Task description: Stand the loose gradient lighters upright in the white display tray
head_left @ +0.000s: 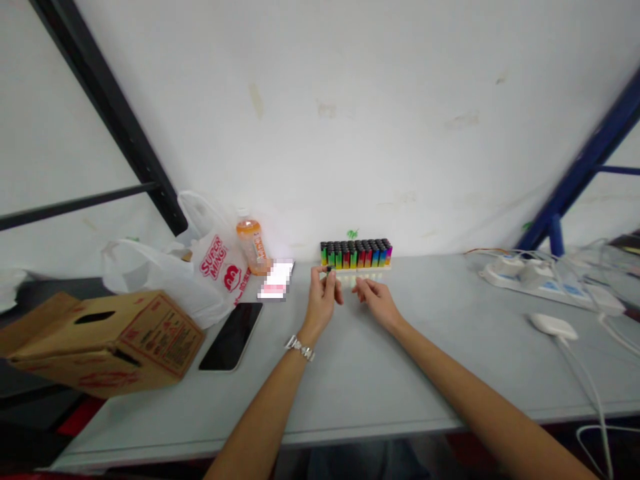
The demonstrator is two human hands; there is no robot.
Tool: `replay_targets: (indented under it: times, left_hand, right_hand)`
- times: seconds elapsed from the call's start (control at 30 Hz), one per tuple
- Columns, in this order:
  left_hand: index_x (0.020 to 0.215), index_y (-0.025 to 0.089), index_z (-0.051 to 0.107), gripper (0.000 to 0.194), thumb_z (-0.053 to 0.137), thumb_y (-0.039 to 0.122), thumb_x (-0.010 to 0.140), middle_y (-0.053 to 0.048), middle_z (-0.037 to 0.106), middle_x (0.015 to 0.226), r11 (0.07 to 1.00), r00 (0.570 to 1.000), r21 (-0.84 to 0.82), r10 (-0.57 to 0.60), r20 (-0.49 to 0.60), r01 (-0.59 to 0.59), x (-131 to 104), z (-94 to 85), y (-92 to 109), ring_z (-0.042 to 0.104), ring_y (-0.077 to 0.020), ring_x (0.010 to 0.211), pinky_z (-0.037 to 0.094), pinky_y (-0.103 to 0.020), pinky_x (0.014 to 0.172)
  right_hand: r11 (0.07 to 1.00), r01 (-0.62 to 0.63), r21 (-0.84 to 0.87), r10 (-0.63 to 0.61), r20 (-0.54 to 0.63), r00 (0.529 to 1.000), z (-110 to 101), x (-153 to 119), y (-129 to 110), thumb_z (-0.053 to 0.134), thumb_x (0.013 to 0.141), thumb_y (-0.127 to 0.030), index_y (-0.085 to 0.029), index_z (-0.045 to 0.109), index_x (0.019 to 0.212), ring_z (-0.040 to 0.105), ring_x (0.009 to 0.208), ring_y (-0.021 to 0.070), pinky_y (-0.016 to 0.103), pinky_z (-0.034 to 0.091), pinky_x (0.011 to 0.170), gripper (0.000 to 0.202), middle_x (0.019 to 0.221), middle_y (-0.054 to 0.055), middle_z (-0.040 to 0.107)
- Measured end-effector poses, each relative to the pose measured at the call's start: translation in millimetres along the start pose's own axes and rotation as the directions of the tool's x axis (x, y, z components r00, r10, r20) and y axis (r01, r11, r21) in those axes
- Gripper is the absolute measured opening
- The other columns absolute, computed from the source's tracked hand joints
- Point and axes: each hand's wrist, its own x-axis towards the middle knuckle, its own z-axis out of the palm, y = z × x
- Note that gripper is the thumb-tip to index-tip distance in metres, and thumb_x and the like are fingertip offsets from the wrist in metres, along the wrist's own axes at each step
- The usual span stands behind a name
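Against the wall stands a block of colourful cylinders with black tops [356,255], packed in rows on a pale base. Just in front of its left end is my left hand [323,293], its thumb and index finger pinched on a small dark object [329,269]. A silver watch circles that wrist. My right hand [375,299] is beside it, before the middle of the block, with its fingers curled together; whether they hold something is too small to make out. A gap of grey table [350,360] lies between the hands.
At the left are a cardboard box [150,340], a white plastic bag [200,267], an orange drink bottle [253,243], a black phone [231,337] and a lit screen [277,280]. At the right lie a power strip [545,283] and a white adapter [554,326] with cables.
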Motion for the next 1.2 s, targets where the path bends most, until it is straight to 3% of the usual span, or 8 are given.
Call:
replay_targets:
  times: [0.1,0.2,0.27,0.43,0.67,0.93,1.1,1.2]
  left_hand:
    - [0.092,0.020,0.050,0.048,0.051,0.068,0.084,0.011,0.042,0.052,0.989,0.992,-0.075,-0.126,-0.006,0.125,0,-0.2,5,0.029,-0.0043,0.036,0.019,-0.018,0.038]
    - [0.068,0.016,0.055,0.060,0.037,0.071,0.085,0.009,0.030,0.042,0.951,0.953,-0.084,-0.300,-0.037,0.296,1,0.0,7,0.021,-0.0046,0.034,0.013,-0.020,0.037]
    - [0.057,0.017,0.052,0.056,0.040,0.064,0.085,0.009,0.024,0.039,0.932,0.925,-0.047,-0.363,-0.108,0.360,1,1.3,7,0.018,-0.0046,0.033,0.013,-0.021,0.037]
    - [0.053,0.020,0.045,0.041,0.040,0.047,0.083,0.009,0.024,0.039,0.932,0.911,-0.029,-0.360,-0.199,0.362,1,4.9,6,0.018,-0.0051,0.033,0.013,-0.020,0.037]
    - [0.051,0.019,0.046,0.062,0.030,0.068,0.085,0.009,0.021,0.039,0.902,0.905,-0.109,-0.423,-0.040,0.417,-2,5.0,7,0.015,-0.0052,0.033,0.012,-0.020,0.037]
    - [0.050,0.020,0.043,0.040,0.035,0.040,0.084,0.008,0.023,0.038,0.915,0.902,0.014,-0.396,-0.171,0.404,-1,7.6,3,0.018,-0.0060,0.031,0.013,-0.020,0.035]
    - [0.052,0.020,0.043,0.043,0.038,0.048,0.085,0.008,0.022,0.040,0.913,0.904,0.000,-0.405,-0.133,0.409,-1,5.5,3,0.017,-0.0055,0.033,0.013,-0.019,0.037]
    - [0.053,0.020,0.046,0.054,0.034,0.061,0.086,0.008,0.022,0.040,0.900,0.899,-0.038,-0.436,-0.040,0.435,-2,4.4,1,0.016,-0.0057,0.034,0.012,-0.021,0.038]
  right_hand:
    - [1.000,-0.018,-0.002,0.018,0.031,0.999,1,-1,2,0.045,0.088,-0.070,-0.017,0.066,0.070,0.050,0.055,0.0147,0.027,0.039,0.056,0.060,0.056,0.000,0.053]
    - [0.999,-0.016,-0.030,0.018,0.070,0.997,3,-3,2,0.042,0.089,-0.071,-0.017,0.068,0.069,0.050,0.054,0.0147,0.027,0.039,0.056,0.063,0.055,0.000,0.054]
    - [0.999,-0.018,-0.046,0.022,0.083,0.996,3,-4,2,0.042,0.089,-0.072,-0.017,0.068,0.069,0.050,0.053,0.0147,0.027,0.039,0.056,0.064,0.054,0.000,0.054]
    - [0.999,-0.015,-0.052,0.019,0.083,0.996,3,-3,3,0.041,0.089,-0.072,-0.017,0.068,0.068,0.051,0.054,0.0148,0.027,0.039,0.057,0.065,0.054,0.000,0.054]
    - [0.997,-0.022,-0.074,0.029,0.095,0.995,4,-3,2,0.039,0.089,-0.074,-0.017,0.068,0.067,0.050,0.053,0.0147,0.027,0.039,0.057,0.067,0.054,0.000,0.055]
    - [0.995,0.009,-0.096,0.003,0.123,0.992,3,-5,2,0.041,0.092,-0.067,-0.018,0.067,0.072,0.051,0.056,0.0149,0.027,0.038,0.058,0.060,0.057,0.000,0.054]
    - [0.995,0.084,-0.056,-0.079,0.085,0.993,4,-7,-4,0.049,0.091,-0.058,-0.019,0.065,0.079,0.053,0.062,0.0155,0.027,0.041,0.058,0.043,0.064,0.000,0.057]
    - [0.988,0.147,-0.043,-0.144,0.063,0.988,6,-5,-17,0.056,0.089,-0.051,-0.019,0.065,0.093,0.054,0.064,0.0147,0.027,0.042,0.059,0.034,0.077,0.002,0.064]
